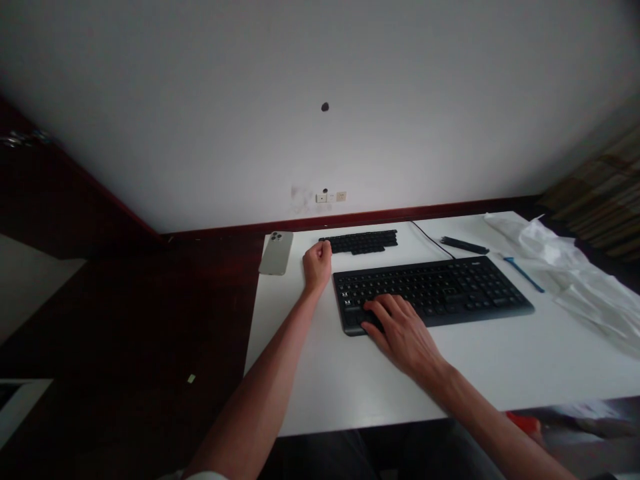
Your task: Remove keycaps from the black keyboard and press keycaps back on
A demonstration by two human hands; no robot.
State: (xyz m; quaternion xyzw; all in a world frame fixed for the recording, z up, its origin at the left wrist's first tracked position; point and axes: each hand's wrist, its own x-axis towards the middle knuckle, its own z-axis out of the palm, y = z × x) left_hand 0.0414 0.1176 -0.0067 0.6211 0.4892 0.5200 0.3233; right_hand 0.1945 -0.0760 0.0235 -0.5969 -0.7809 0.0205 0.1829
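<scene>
Where a white, smooth-topped table (345, 400) begins at left, a pale, flat phone (277, 255) lies with its camera lenses up. Next, the left hand (317, 267) is clenched, its contents hidden, at the end of a flat, stepped block of black keycaps (365, 241). Nearer lies a black, full-size keyboard (435, 288), the right hand (400, 327) over its lower left, fingers apart, gripping nothing visible. Rightward come a narrow black strip (464, 245), a slim blue tool (524, 275) and a crumpled white sheet (565, 260).
</scene>
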